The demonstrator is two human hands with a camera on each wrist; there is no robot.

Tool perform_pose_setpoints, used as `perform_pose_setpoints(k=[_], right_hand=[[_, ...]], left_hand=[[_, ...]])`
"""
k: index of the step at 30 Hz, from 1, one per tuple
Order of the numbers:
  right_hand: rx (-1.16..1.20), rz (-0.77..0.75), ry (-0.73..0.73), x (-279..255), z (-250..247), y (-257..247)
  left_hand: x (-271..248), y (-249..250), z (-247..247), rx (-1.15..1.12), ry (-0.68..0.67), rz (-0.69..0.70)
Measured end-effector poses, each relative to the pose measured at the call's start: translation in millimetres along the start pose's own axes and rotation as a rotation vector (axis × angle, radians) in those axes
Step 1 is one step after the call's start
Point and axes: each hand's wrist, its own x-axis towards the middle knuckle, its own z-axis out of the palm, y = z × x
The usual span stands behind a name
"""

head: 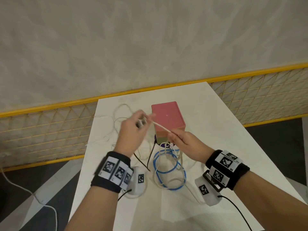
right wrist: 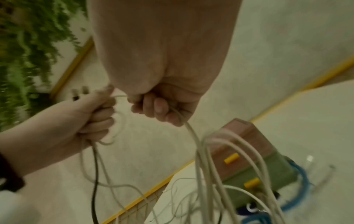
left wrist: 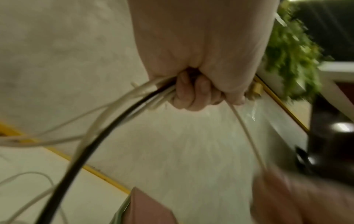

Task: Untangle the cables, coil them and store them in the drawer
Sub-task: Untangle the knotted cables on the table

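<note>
My left hand [head: 133, 129] is raised above the table and grips a bundle of white cables with a black cable [left wrist: 91, 145] among them. A taut white cable [head: 160, 127] runs from it to my right hand [head: 178, 139], which pinches it in curled fingers [right wrist: 153, 109]. Below the right hand hang several white loops [right wrist: 220, 159]. A blue cable [head: 168, 170] lies coiled on the white table [head: 216, 130], mixed with white cable. The small drawer unit [head: 166, 117], pink on top and green below with yellow handles [right wrist: 231, 157], stands behind the hands. Its drawers look closed.
Thin white wires [head: 116, 117] sprawl over the table's far left part. A yellow mesh fence [head: 50, 130] runs behind the table. Another white cord [head: 25, 194] lies on the dark floor at the left. Green foliage [left wrist: 293, 57] shows in the wrist views.
</note>
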Motion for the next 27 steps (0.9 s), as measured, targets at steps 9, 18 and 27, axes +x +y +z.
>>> perform_pose_setpoints(k=[9,18,27], right_hand=[[0.015,0.057,0.061,-7,-1,7],[0.02,-0.013,0.029,-8,-4,3],[0.027,-0.03,0.038,1,1,-6]], left_hand=[[1,-6,-6,0.034,-0.025,0.044],[2,-8,5,0.022,-0.041,0.075],[-11,-6,16,0.127,-0.285,0.085]])
